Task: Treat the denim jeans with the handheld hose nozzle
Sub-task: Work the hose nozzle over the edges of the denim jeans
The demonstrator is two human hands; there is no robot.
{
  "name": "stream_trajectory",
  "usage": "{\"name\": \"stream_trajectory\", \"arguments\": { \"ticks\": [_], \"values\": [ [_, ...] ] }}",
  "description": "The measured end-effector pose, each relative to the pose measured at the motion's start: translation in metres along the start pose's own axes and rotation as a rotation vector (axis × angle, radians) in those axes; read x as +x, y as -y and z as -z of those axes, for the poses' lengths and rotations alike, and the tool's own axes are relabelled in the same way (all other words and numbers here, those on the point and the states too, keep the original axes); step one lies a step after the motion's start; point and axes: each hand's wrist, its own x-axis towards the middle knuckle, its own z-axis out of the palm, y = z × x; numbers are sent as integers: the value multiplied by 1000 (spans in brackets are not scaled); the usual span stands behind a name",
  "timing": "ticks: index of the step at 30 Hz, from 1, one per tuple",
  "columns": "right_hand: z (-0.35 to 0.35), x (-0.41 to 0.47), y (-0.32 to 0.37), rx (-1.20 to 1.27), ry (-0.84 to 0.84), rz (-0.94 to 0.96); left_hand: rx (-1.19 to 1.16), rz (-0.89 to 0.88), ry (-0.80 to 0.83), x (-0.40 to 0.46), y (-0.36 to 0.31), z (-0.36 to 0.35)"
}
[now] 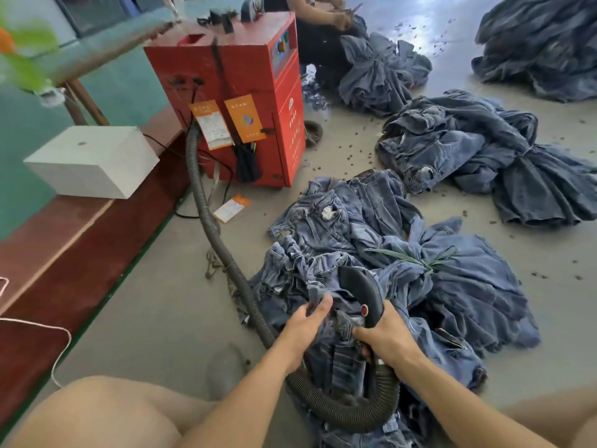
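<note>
The right hand (pixel 389 337) wraps its fingers round the grip of the black hose nozzle (pixel 363 294), red button showing just above the thumb. The nozzle's mouth points away from the hand and is sunk into the folds, so where it meets the cloth is hard to make out. Just to its left, the left hand (pixel 305 324) pinches a fold of the denim jeans (pixel 290 279), thumb on top; the fingertips are buried under the fabric and cannot be seen. The jeans lie heaped on the floor directly beneath and beyond both hands, tied in a bundle with a green strip (pixel 416 258) farther out past the right hand. The ribbed hose (pixel 339 412) loops under both wrists, nearer than the hands, then runs away past the left hand to the red machine (pixel 258 101) far ahead. More denim piles (pixel 468 143) sit well beyond the right hand. A second person at the top edge is cut off by the frame.
</note>
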Motion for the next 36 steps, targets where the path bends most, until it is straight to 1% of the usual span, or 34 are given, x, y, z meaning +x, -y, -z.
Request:
{"name": "stream_trajectory", "arguments": {
  "ticks": [1, 2, 3, 5, 7, 9, 11, 15, 18, 23, 25, 28, 29, 30, 34, 35, 36],
  "values": [
    [0, -4, -1, 9, 6, 14, 45, -30, 17, 2, 0, 0],
    [-1, -8, -2, 25, 14, 27, 109, -71, -30, 4, 2, 0],
    [-1, -11, -3, 43, 17, 38, 103, -94, -76, 4, 3, -2],
    [0, -17, -4, 79, 6, 54, -127, -75, -78, 9, 8, 0],
    [4, -23, -2, 113, -4, 61, -364, -49, -16, 8, 7, 7],
    [10, -31, 4, 147, 6, 57, -445, -36, 48, 5, 4, 16],
    [15, -38, 12, 140, 26, 60, -434, -65, 99, 4, -1, 26],
    [21, -54, 24, 46, 107, 63, -365, -99, 191, 7, -6, 37],
    [18, -59, 29, -63, 176, 63, -328, -100, 171, 12, -5, 38],
    [-3, -40, 48, -247, 270, 83, -312, -146, 198, 11, -1, 37],
    [-11, -26, 59, -225, 239, 94, -326, -115, 158, 11, 3, 38],
    [-5, -11, 63, -115, 48, 105, -298, -77, 103, 12, 9, 39],
    [0, -12, 60, -92, 13, 104, -303, -69, 98, 11, 8, 39],
    [4, -16, 57, -96, 20, 101, -310, -65, 94, 12, 7, 38],
    [-9, -34, 52, -224, 243, 65, -281, -105, 86, 17, 10, 33],
    [-14, -30, 56, -222, 257, 74, -254, -121, 76, 18, 13, 33],
    [-16, -23, 60, -204, 227, 75, -223, -129, 61, 18, 17, 34]
  ]
}}
